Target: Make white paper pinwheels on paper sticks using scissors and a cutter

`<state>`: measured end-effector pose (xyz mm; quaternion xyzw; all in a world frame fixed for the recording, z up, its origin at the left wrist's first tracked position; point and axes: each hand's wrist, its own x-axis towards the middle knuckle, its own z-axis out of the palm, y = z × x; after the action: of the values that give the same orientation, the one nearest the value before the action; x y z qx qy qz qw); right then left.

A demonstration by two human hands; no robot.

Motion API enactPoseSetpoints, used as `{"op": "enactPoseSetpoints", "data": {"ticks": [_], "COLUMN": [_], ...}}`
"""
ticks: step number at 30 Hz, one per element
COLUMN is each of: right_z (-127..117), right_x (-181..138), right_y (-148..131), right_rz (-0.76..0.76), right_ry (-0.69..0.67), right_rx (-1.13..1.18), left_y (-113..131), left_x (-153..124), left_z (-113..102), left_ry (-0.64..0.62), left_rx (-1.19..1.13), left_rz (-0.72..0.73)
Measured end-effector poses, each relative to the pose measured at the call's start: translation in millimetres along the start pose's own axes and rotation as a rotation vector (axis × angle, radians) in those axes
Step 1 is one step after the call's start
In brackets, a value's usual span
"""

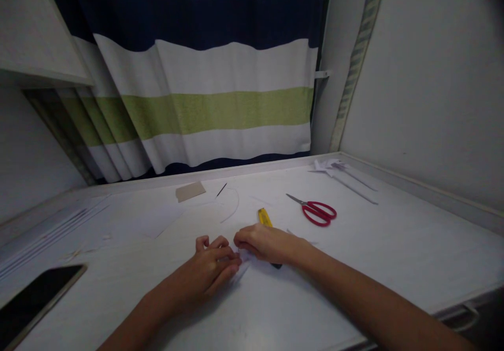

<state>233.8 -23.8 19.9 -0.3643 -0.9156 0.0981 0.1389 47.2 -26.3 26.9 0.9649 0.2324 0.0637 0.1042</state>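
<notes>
At the middle front of the table, my left hand (218, 269) and my right hand (263, 240) meet over a small piece of white paper (244, 264). My left thumb and fingers pinch its left side. The right-hand fingers are closed on its upper edge, and they cover much of it. A yellow utility knife (264, 216) lies beneath my right hand; its dark end shows below the wrist. Beyond, to the right, rest red-handled scissors (317, 213) with the blades pointing left.
Behind the hands lie a grey-brown card (191, 191), a thin black stick (221, 189) and a curved paper strip (236, 206). A phone (39, 301) is at the left front. Folded white paper (329, 166) with long strips sits at the back right, before a striped curtain (205, 109).
</notes>
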Motion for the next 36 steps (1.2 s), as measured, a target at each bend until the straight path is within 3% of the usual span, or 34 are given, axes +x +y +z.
{"op": "enactPoseSetpoints", "data": {"ticks": [11,19,27,36], "right_z": [0,1,3,1], "right_x": [2,5,7,5], "right_y": [-3,-4,-7,-5], "right_rz": [-0.067,-0.103,-0.085,-0.043], "right_ry": [-0.026,-0.046,-0.056,-0.036], "right_rx": [-0.116,-0.151,-0.204,-0.078], "left_y": [1,-11,-22,-26], "left_x": [-3,-10,-10,-4], "left_z": [-2,6,10,19], "left_ry": [0.005,0.118,0.202,0.318], "left_rx": [0.008,0.004,0.175,0.382], "left_rz": [0.014,0.080,0.049,0.087]}}
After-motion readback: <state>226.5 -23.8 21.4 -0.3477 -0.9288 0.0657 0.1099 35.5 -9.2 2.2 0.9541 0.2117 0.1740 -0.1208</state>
